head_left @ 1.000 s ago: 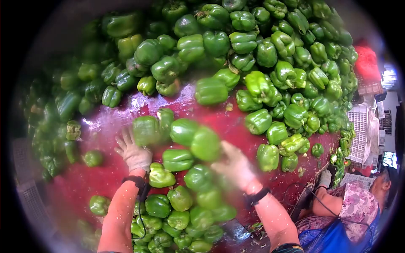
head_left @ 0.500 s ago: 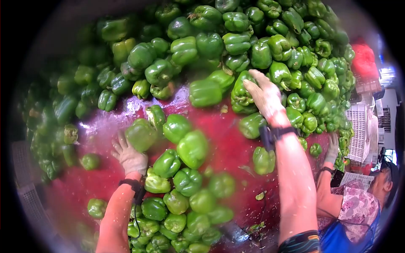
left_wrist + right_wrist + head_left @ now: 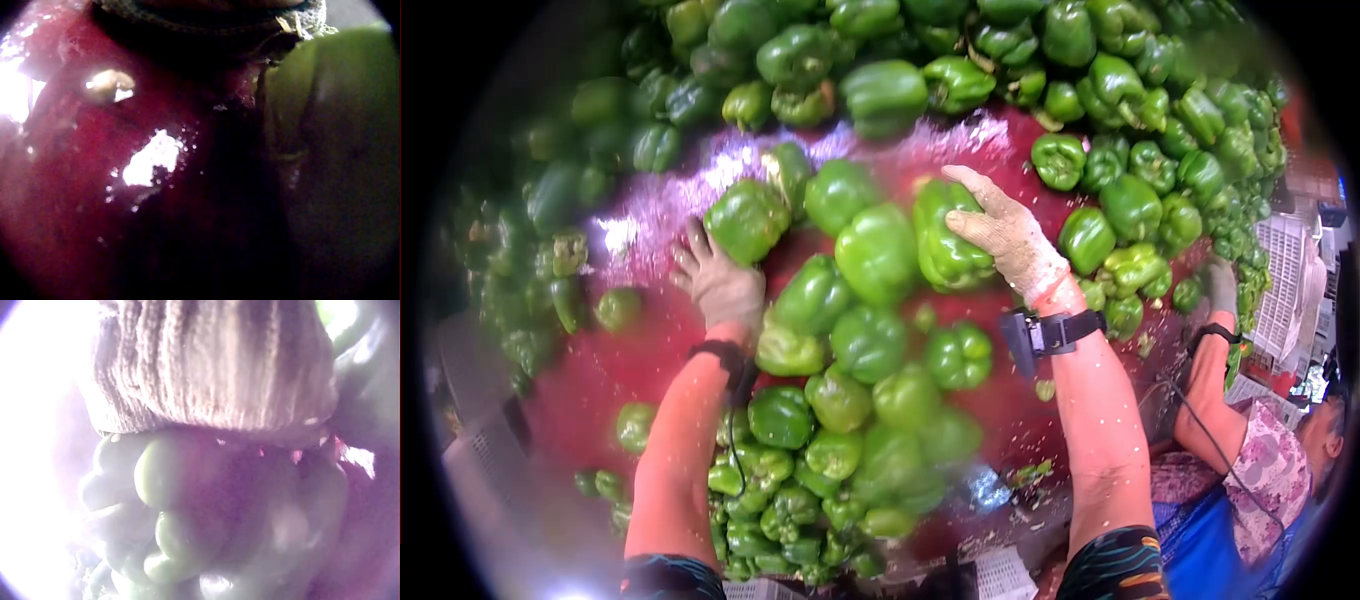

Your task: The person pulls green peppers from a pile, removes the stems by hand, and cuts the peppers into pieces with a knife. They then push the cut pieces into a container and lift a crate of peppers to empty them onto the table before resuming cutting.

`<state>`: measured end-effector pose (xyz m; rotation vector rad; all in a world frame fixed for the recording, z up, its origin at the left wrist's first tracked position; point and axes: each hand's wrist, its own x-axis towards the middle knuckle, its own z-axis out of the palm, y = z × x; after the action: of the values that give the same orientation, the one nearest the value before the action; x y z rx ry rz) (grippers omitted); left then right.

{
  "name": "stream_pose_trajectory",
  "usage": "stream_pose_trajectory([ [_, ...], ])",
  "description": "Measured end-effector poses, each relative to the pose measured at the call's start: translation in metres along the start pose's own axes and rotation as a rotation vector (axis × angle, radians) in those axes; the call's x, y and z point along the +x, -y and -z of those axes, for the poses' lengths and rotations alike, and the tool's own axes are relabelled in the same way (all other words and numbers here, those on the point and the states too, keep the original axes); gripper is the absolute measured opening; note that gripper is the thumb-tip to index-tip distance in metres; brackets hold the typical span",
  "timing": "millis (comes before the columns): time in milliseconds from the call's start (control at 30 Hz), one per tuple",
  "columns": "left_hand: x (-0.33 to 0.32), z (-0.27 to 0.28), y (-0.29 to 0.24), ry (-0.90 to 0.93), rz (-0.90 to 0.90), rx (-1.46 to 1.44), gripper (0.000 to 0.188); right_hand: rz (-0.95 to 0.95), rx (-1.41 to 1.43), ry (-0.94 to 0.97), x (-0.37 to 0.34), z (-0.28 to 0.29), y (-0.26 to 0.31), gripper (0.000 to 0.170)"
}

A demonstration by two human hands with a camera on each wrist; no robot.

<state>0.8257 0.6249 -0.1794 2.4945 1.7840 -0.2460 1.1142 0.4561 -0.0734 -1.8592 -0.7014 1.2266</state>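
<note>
The right hand [image 3: 1012,240], in a pale glove, has its grip partly closed on a green pepper [image 3: 946,250]; the thumb lies over this held pepper's upper face and the other fingers reach along its far side, their undersides hidden. To the left of the held pepper, the left hand [image 3: 725,285], also gloved, rests with fingers spread wide, its grip holding nothing. Between that hand and the held pepper, just beside the fingers, lies a blocky pepper [image 3: 747,222]; whether they touch it I cannot tell.

Just left of the held pepper is a large pepper [image 3: 877,252], and on its near side a single pepper [image 3: 958,355]. A pile [image 3: 780,417] spreads from the held pepper's near left, down the red surface [image 3: 1020,430]. A heap [image 3: 795,55] stands beyond the held pepper and runs round to its right.

A dark wristband [image 3: 1060,333] sits to the near right of the held pepper. Well to its right are another person's gloved hand [image 3: 1222,285], a floral sleeve [image 3: 1265,460] and white crates [image 3: 1280,265]. The right wrist view is hazy, with a ribbed cuff [image 3: 212,369] above blurred peppers.
</note>
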Motion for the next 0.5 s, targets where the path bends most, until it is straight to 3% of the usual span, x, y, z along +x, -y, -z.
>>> stream_pose_trajectory([
  [100, -0.001, 0.003, -0.002, -0.003, 0.028, -0.069, 0.082, 0.034, -0.026, 0.009, -0.017, -0.015, -0.018, 0.06],
  [233, 0.0, -0.003, 0.001, -0.048, 0.004, -0.074, 0.083, -0.023, -0.111, 0.155, -0.057, -0.043, -0.02, 0.066],
  [267, 0.002, -0.007, 0.002, -0.057, 0.003, -0.076, 0.083, 0.111, -0.228, 0.078, -0.067, -0.052, -0.037, 0.071],
  [367, -0.001, -0.006, 0.003, -0.077, -0.02, -0.068, 0.081, 0.021, -0.013, 0.048, -0.089, -0.064, -0.043, 0.072],
  [500, 0.001, -0.001, -0.001, -0.011, 0.017, -0.05, 0.083, -0.091, -0.124, 0.087, -0.122, -0.072, -0.04, 0.078],
])
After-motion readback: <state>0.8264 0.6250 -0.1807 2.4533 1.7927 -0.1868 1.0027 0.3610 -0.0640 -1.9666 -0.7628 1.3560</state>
